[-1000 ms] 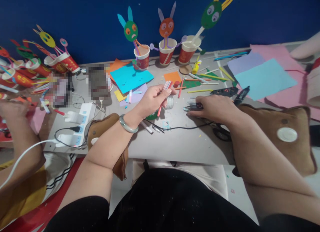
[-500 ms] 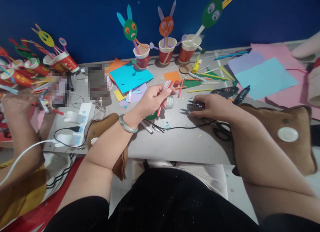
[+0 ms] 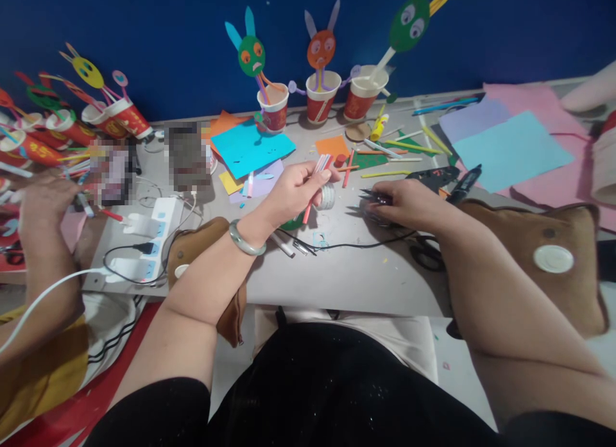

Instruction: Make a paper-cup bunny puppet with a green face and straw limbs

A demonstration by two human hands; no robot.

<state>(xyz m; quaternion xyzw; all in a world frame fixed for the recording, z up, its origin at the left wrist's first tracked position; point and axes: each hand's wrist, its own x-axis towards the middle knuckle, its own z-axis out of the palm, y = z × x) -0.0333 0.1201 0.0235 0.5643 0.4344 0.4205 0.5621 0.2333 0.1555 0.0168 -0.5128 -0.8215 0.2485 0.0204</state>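
My left hand (image 3: 301,185) is closed around several thin pink, white and red sticks (image 3: 323,162). Their lower end shows below my fingers. A roll of clear tape (image 3: 328,197) is right against these fingers; whether the hand also grips it, I cannot tell. To the right, my right hand (image 3: 407,203) is closed on a dark pointed tool (image 3: 373,195) low over the table, its tip towards my left hand. My fingers cover most of the tool, so its exact kind is unclear. A black cord (image 3: 356,245) runs along the table between my two hands.
Paper cups (image 3: 320,104) with paper rabbit figures line the back. Loose sticks (image 3: 409,145), blue paper (image 3: 253,149) and light-blue paper (image 3: 514,151) lie about. Black-handled scissors (image 3: 428,253), a brown pouch (image 3: 534,261) and a power strip (image 3: 161,235) are nearby. A co-worker's hand (image 3: 48,197) works at left.
My right hand has turned slightly and the tool's tip has shifted a little. My left hand stays put. At far left, the co-worker's hand has moved right.
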